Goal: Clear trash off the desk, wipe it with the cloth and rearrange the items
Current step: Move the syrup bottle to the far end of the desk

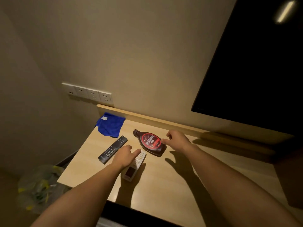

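A brown syrup bottle (150,142) lies flat on the wooden desk (180,185), cap toward the wall. My right hand (177,139) hovers at its right side, thumb tip touching the label, fingers loosely curled. A white remote (133,167) lies near the desk's middle; my left hand (125,156) rests over its upper half, thumb stretched across the buttons. A black remote (113,149) lies just left of that hand. A blue cloth (110,126) sits crumpled at the back left corner.
A dark TV screen (254,63) hangs on the wall at the right. Wall sockets (89,93) run above the desk's back left. A plastic trash bag (41,185) sits on the floor left of the desk.
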The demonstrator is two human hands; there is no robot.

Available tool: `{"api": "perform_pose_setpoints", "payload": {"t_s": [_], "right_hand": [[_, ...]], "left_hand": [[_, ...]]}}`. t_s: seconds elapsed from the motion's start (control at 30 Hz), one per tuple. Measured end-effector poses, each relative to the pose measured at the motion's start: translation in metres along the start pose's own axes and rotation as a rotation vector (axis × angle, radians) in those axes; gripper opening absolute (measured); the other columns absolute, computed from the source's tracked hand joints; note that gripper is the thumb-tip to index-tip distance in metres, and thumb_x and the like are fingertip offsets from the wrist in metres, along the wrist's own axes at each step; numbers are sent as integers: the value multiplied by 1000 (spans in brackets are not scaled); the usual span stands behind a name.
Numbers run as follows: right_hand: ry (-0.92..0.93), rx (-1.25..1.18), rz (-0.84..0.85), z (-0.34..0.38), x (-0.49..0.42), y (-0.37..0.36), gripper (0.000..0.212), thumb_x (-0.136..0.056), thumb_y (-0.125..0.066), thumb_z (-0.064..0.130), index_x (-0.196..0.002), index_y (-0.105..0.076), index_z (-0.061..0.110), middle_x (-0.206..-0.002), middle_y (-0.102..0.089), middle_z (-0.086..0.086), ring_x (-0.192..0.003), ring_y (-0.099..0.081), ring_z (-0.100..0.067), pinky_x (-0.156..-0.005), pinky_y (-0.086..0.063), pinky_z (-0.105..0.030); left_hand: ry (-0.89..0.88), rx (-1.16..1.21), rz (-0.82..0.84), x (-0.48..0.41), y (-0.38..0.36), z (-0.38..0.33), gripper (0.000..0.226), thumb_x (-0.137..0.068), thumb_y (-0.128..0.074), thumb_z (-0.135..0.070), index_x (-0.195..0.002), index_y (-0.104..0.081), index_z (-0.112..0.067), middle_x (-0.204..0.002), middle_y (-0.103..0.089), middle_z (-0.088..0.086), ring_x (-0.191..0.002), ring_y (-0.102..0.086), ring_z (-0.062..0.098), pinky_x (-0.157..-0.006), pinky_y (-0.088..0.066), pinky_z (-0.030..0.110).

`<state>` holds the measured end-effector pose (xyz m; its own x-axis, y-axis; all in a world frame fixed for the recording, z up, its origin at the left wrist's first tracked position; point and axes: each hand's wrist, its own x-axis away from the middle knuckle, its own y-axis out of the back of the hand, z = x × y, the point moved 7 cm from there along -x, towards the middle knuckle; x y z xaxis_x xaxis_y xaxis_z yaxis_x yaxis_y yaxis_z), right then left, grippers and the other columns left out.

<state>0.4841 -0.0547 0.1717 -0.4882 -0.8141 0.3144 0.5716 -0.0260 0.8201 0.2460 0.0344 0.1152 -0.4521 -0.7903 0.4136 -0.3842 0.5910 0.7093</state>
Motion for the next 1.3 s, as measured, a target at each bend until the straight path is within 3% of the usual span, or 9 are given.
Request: {"api": "perform_pose_setpoints", "payload": {"t_s": [0.2, 0.3, 0.37, 0.53, 0.77, 0.9, 1.03, 1.13, 1.3], "right_hand": [[2, -17, 128, -4, -58, -20, 56, -90, -72, 52, -131, -60, 15, -128, -66, -8, -107, -66, -25, -92, -58, -44], [-25, -32, 150, -6, -89, -33, 57, -90, -73, 52, -132, -60, 14, -131, -65, -8, -115, -63, -26, -96, -55, -43], [-46, -49, 165, -9, -109, -47, 58, -90, -73, 52, -132, -61, 13, -132, -64, -9, -116, -62, -27, -97, -54, -42], [-83, -3, 293, -10, -145, -87, 59, -87, -76, 51, -127, -62, 11, -124, -67, -10, -109, -64, -27, -94, -55, -43], [-99, 41, 395, -14, -168, -110, 46, -79, -85, 46, -102, -68, 10, -104, -72, -10, -95, -68, -29, -77, -54, -36], [-116, -52, 410, -19, -166, -115, 48, -74, -87, 46, -102, -71, 10, -97, -75, -8, -87, -72, -26, -85, -61, -46], [-149, -240, 350, -29, -150, -112, 47, -71, -90, 42, -101, -66, 14, -97, -75, -6, -84, -75, -24, -81, -63, -49], [-187, -430, 303, -37, -131, -103, 45, -77, -90, 29, -106, -61, 10, -101, -75, -7, -86, -76, -22, -76, -65, -41], [-186, -578, 143, -62, -93, -72, 40, -77, -89, 18, -106, -62, 11, -100, -75, -5, -90, -76, -21, -84, -64, -43]], "left_hand": [[91, 131, 8, -49, -19, -2, 73, -103, -56, -57, -149, -51, 0, -149, -59, 19, -134, -59, 33, -107, -47, 41], [117, 177, 44, -83, -32, 1, 63, -98, -62, -61, -114, -67, 1, -105, -69, 22, -95, -67, 34, -83, -50, 43], [148, 185, 76, -102, -40, 7, 53, -95, -67, -60, -84, -59, -8, -73, -54, 9, -67, -53, 22, -70, -46, 43], [201, 235, 108, -134, -55, 26, 53, -90, -78, -53, -69, -59, -8, -60, -55, 8, -56, -50, 18, -62, -47, 38], [183, 312, 134, -162, -67, 32, 55, -81, -88, -46, -79, -74, 8, -72, -75, 18, -67, -73, 38, -71, -60, 53], [188, 392, 169, -162, -68, 34, 51, -84, -89, -38, -81, -72, 11, -72, -75, 19, -74, -74, 41, -75, -60, 51], [186, 600, 191, -157, -63, 25, 33, -89, -85, -21, -83, -71, 9, -83, -78, 21, -84, -76, 41, -83, -61, 52], [189, 735, 177, -153, -56, 6, 33, -94, -79, -13, -108, -63, 13, -97, -78, 25, -93, -76, 44, -86, -63, 54], [-65, 622, 262, -149, -46, -49, 31, -93, -78, -9, -118, -63, 2, -100, -75, 12, -100, -75, 33, -89, -62, 44]]}}
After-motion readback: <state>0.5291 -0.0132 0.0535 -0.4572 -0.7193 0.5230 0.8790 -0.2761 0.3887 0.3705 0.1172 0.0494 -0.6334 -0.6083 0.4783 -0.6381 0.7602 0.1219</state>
